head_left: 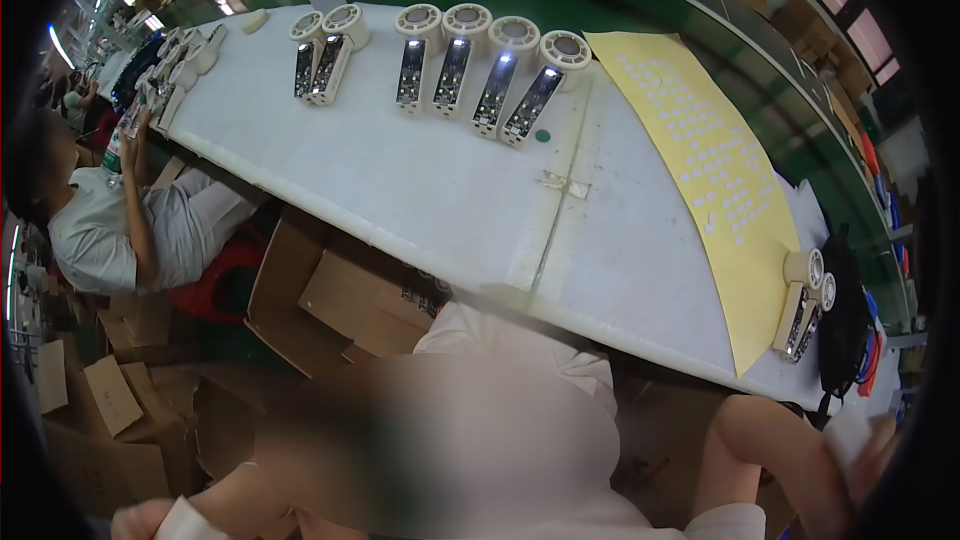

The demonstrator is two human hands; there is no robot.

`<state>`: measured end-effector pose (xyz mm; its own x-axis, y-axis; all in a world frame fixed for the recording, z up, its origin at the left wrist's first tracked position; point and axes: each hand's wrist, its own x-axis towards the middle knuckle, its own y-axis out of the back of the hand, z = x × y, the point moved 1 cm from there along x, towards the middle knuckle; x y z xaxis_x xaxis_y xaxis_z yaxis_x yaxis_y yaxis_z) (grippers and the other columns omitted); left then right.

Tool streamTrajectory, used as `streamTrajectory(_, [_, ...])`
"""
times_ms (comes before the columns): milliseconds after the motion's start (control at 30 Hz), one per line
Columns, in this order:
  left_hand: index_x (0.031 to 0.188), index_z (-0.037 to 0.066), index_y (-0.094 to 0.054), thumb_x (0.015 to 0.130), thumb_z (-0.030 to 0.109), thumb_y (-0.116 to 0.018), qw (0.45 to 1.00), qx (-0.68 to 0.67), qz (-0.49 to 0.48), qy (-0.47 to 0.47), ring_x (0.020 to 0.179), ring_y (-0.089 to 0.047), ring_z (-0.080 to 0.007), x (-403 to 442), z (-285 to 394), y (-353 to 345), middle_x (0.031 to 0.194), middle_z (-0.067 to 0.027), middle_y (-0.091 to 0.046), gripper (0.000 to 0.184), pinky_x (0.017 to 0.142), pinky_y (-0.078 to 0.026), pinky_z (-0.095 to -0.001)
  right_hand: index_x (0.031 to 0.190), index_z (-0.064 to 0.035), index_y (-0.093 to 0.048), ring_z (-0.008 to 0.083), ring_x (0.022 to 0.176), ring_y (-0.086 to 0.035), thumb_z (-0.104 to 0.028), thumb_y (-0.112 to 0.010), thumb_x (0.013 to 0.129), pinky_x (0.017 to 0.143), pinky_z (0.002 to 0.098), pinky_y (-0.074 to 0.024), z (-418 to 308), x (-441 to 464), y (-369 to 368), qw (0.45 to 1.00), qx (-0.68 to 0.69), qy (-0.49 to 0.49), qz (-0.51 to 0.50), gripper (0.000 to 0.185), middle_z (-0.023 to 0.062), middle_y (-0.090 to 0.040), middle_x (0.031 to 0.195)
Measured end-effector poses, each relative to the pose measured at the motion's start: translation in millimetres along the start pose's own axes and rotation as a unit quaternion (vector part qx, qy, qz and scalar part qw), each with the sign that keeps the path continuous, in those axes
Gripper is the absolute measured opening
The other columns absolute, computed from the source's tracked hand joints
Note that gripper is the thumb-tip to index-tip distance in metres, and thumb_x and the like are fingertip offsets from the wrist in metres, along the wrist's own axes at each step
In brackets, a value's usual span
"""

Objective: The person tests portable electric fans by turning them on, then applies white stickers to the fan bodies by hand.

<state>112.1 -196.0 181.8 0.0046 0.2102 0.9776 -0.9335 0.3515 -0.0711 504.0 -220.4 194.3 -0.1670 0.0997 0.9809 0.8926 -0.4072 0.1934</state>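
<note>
My left hand (140, 519) is at the bottom left edge, off the table, its fingers curled beside a white piece (187, 520) that I cannot identify. At the lower right, my right hand (872, 460) is blurred and closed around a flat white piece (848, 436), near the table's right end. Closest to that hand on the table, two white round-headed housings (797, 310) with bare circuit boards lie beside a yellow sheet (745, 325) dotted with small white discs. Several similar housings (497, 90) stand in a row at the back, some with lit LEDs.
Below the white table (400, 180) is an open cardboard box (285, 270). A co-worker (120, 220) sits at the left holding a bottle (113, 162). A black bag (845, 320) lies at the right edge. A small green disc (543, 136) lies near the table seam.
</note>
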Motion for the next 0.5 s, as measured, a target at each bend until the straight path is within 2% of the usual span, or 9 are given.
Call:
streamTrajectory(67, [0.111, 0.005, -0.045, 0.079, 0.026, -0.066, 0.996, -0.084, 0.02, -0.017, 0.064, -0.049, -0.0118, -12.2, -9.6, 6.6, 0.085, -0.0046, -0.05, 0.044, 0.051, -0.043, -0.0244, 0.093, -0.0096, -0.048, 0.0052, 0.063, -0.05, -0.019, -0.056, 0.08, 0.066, 0.0154, -0.0437, 3.8, -1.0, -11.2, 0.993, 0.045, -0.11, 0.011, 0.018, -0.0049, -0.049, 0.073])
streamTrajectory(100, [0.086, 0.005, -0.044, 0.067, 0.019, -0.073, 0.986, -0.107, 0.129, -0.017, 0.057, -0.048, -0.0095, -18.3, -4.3, 10.0, 0.073, -0.0033, -0.047, 0.038, 0.044, -0.044, -0.0204, 0.09, -0.0104, -0.049, 0.0038, 0.061, -0.05, -0.018, -0.059, 0.078, 0.064, 0.015, -0.0436, 8.6, 0.6, -21.9, 0.983, 0.089, -0.158, 0.013, 0.017, -0.0063, -0.048, 0.072])
streamTrajectory(133, [0.061, 0.006, -0.043, 0.055, 0.013, -0.081, 0.963, -0.129, 0.238, -0.018, 0.049, -0.048, -0.0071, -24.5, 1.3, 12.6, 0.06, -0.002, -0.044, 0.039, 0.036, -0.044, -0.0163, 0.077, -0.0098, -0.051, 0.0055, 0.055, -0.052, -0.013, -0.061, 0.076, 0.053, 0.018, -0.0454, 29.7, -1.4, -33.8, 0.881, 0.463, -0.096, 0.02, 0.01, -0.0049, -0.052, 0.068])
streamTrajectory(167, [0.063, 0.004, -0.04, 0.059, 0.013, -0.079, 0.95, -0.141, 0.277, 0.006, 0.042, -0.044, -0.0092, -25.8, -8.9, 6.5, 0.061, -0.0039, -0.043, 0.04, 0.028, -0.042, -0.0173, 0.073, -0.0096, -0.051, 0.0059, 0.052, -0.053, -0.012, -0.061, 0.075, 0.05, 0.0191, -0.0454, 26.6, -3.2, -29.4, 0.86, 0.495, -0.122, 0.021, 0.011, -0.0041, -0.054, 0.068])
streamTrajectory(200, [0.063, 0.004, -0.039, 0.06, 0.012, -0.078, 0.943, -0.157, 0.293, 0.019, 0.041, -0.043, -0.0092, -28.0, -19.2, 1.9, 0.062, -0.004, -0.043, 0.04, 0.028, -0.042, -0.0176, 0.068, -0.0093, -0.051, 0.0062, 0.05, -0.053, -0.011, -0.062, 0.074, 0.046, 0.0201, -0.0453, 23.1, -4.0, -26.1, 0.839, 0.523, -0.147, 0.022, 0.013, -0.0033, -0.055, 0.067])
streamTrajectory(300, [0.066, 0.003, -0.036, 0.06, 0.014, -0.079, 0.925, -0.201, 0.316, 0.07, 0.038, -0.038, -0.0093, -42.9, -36.0, 4.7, 0.066, -0.0038, -0.039, 0.045, 0.027, -0.042, -0.0182, 0.073, -0.0068, -0.056, 0.0083, 0.05, -0.052, -0.011, -0.061, 0.076, 0.047, 0.0204, -0.0454, 32.0, -3.6, -22.1, 0.739, 0.646, -0.19, 0.001, 0.008, -0.0005, -0.055, 0.067])
streamTrajectory(433, [0.067, 0.001, -0.035, 0.061, 0.014, -0.079, 0.921, -0.207, 0.3, 0.136, 0.039, -0.04, -0.0095, -56.5, -57.7, -2.6, 0.066, -0.0043, -0.039, 0.045, 0.026, -0.041, -0.0188, 0.091, 0.0056, -0.055, 0.0207, 0.066, -0.059, -0.027, -0.047, 0.087, 0.059, 0.0295, -0.049, 63.2, -24.7, 21.1, 0.581, 0.699, -0.38, -0.173, 0.034, 0.0128, -0.059, 0.076])
streamTrajectory(500, [0.068, 0.001, -0.036, 0.065, 0.011, -0.076, 0.915, -0.193, 0.305, 0.181, 0.038, -0.04, -0.0105, -74.1, -72.9, -3.5, 0.065, -0.0047, -0.039, 0.041, 0.026, -0.042, -0.0199, 0.106, 0.0074, -0.05, 0.0246, 0.066, -0.059, -0.029, -0.047, 0.088, 0.061, 0.032, -0.0479, 42.5, -62.7, 38.5, 0.667, 0.562, -0.484, -0.076, 0.04, 0.0159, -0.059, 0.076])
